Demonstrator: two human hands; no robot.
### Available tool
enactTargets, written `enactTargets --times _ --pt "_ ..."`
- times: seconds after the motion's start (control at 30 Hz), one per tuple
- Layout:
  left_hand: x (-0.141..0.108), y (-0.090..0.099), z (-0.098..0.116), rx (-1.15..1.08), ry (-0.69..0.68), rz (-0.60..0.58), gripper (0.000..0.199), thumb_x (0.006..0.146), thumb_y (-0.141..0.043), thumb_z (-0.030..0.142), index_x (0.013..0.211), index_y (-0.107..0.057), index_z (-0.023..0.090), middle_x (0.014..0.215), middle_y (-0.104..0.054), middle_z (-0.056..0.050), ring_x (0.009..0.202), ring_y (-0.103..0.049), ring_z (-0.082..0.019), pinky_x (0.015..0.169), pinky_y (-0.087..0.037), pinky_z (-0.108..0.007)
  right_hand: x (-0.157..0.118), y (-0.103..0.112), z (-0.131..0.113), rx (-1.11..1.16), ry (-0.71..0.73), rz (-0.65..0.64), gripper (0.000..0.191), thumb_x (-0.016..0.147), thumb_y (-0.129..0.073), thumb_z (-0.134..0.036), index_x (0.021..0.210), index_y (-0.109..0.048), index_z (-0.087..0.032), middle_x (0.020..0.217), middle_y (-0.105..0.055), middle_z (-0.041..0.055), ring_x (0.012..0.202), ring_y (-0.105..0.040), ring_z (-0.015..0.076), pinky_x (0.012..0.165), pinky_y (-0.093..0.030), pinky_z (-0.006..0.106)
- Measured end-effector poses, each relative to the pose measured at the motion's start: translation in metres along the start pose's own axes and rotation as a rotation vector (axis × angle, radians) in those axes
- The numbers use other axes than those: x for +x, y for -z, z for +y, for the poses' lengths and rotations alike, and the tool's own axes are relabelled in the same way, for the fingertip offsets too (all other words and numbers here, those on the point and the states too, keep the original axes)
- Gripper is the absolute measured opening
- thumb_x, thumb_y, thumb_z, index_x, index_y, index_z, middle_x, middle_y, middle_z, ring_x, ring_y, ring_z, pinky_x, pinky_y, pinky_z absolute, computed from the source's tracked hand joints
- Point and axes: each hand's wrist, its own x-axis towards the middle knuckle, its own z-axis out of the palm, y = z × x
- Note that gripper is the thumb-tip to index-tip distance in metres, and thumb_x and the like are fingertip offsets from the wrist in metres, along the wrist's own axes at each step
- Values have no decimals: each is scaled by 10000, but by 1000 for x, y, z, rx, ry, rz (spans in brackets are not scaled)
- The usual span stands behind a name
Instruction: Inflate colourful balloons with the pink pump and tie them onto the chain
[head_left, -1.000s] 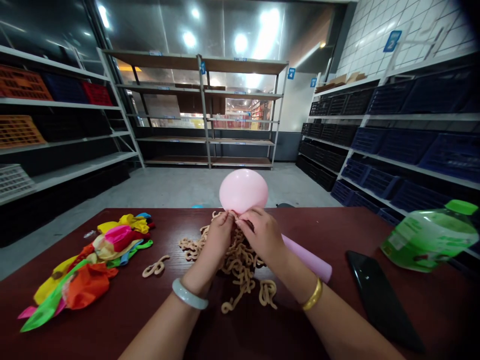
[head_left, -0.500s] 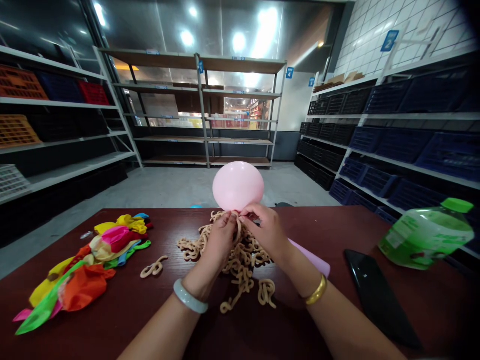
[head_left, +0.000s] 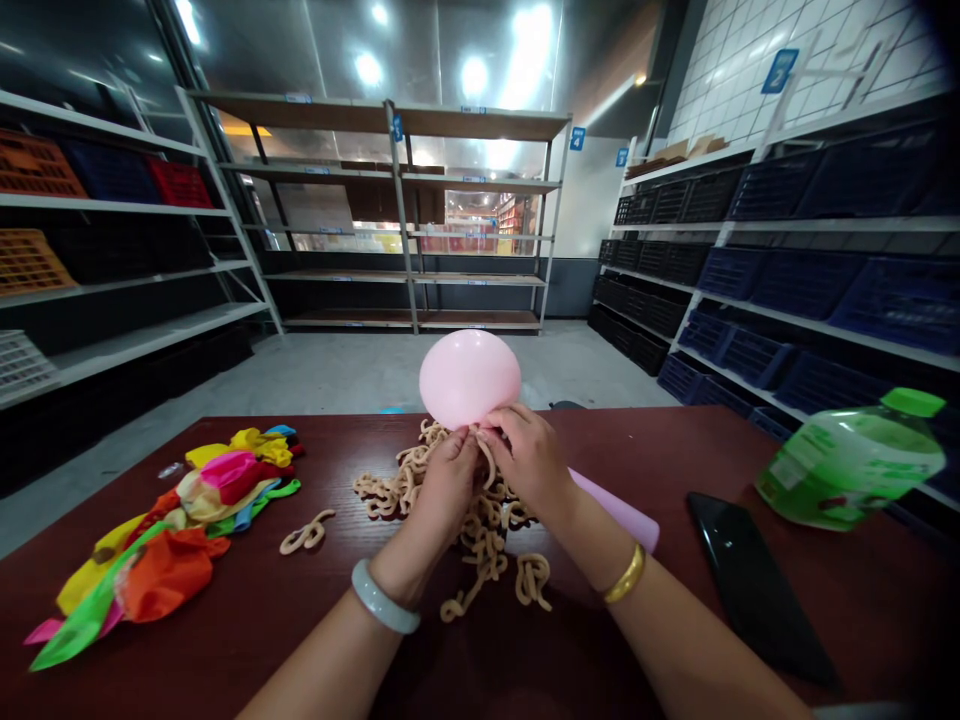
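A round, inflated pink balloon (head_left: 469,378) stands above my fingers, its lower end pinched between both hands. My left hand (head_left: 448,480) is closed, thumb and forefinger pressed together at the balloon's neck. Opposite it, the fingers of my right hand (head_left: 529,455) are pinched at the same spot. A tan, cord-like loop (head_left: 487,462) hangs between the two hands; which fingers grip it I cannot tell. Beneath and around my hands lies a heap of tan curly cords (head_left: 480,545). The knot or neck of the balloon is hidden by my fingers.
Limp coloured balloons (head_left: 172,530) lie at the left of the dark red table (head_left: 337,650). One tan cord piece (head_left: 306,532) rests apart. To the right are a lilac cylinder (head_left: 619,512), a black phone (head_left: 757,585) and a green-capped bottle (head_left: 851,460). Shelves (head_left: 405,250) stand beyond.
The balloon has shifted slightly left and down with my hands. My right hand has moved a little closer to the left one. Both hands stay pinched at the balloon's neck.
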Motion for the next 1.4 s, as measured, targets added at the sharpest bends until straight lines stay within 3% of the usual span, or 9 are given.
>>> enactTargets --times 0.23,0.33,0.43,0.53,0.8,0.97,1.07,1.23,1.4 --pt "-3 -5 9 197 -109 7 164 775 -639 323 814 -677 168 791 -660 -42 773 -582 -173 785 -449 -270 -5 -10 -3 -134 -221 77 116 922 -503 -224 896 -608 -183 884 -650 100 852 -586 238 772 -447 339" --pt "-5 -5 11 193 -115 -7 177 782 -643 338 800 -670 165 787 -653 -41 786 -577 -172 781 -448 -261 -3 -7 1 -6 -209 72 120 909 -521 -225 843 -618 -195 858 -661 78 833 -589 222 773 -452 331" --pt "-7 -5 13 105 -34 -11 255 802 -630 420 819 -653 167 696 -608 -16 660 -531 -149 628 -430 -243 0 -4 8 201 -197 31 143 894 -529 -201 817 -649 -202 833 -671 51 801 -600 197 751 -472 314" --pt "-7 -4 13 93 -10 -10 300 797 -637 461 822 -641 163 665 -579 -2 594 -489 -127 552 -391 -227 2 -4 13 408 -294 2 104 843 -579 -193 832 -682 -203 831 -688 32 752 -618 179 697 -504 300" --pt "6 9 2 391 -181 -146 333 885 -516 430 949 -659 137 835 -663 -72 772 -573 -185 727 -458 -294 6 4 11 617 -528 -128 157 788 -640 -313 833 -697 -173 766 -702 28 643 -627 163 558 -510 270" --pt "4 8 6 478 -261 -130 280 879 -521 397 862 -662 156 764 -637 -58 755 -564 -187 731 -448 -296 5 3 9 233 -290 -11 83 818 -619 -230 756 -653 -186 764 -682 36 716 -608 174 666 -479 288" --pt "1 7 6 361 -173 -69 260 843 -565 404 875 -643 159 635 -558 -10 603 -495 -149 595 -411 -264 1 2 3 -19 -106 73 62 852 -587 -186 808 -630 -183 831 -664 60 781 -597 191 729 -462 304" --pt "-3 8 6 171 -56 -75 310 806 -614 466 838 -583 159 556 -408 58 476 -322 -82 466 -258 -218 -4 5 -6 -90 31 81 95 921 -521 -198 884 -607 -183 909 -658 78 839 -605 201 760 -467 308" --pt "-2 11 7 40 -7 -110 306 794 -651 456 814 -526 177 574 -379 73 480 -295 -67 463 -242 -202 -6 4 -8 -97 103 46 145 958 -465 -217 920 -602 -191 980 -661 89 897 -608 209 781 -475 318"
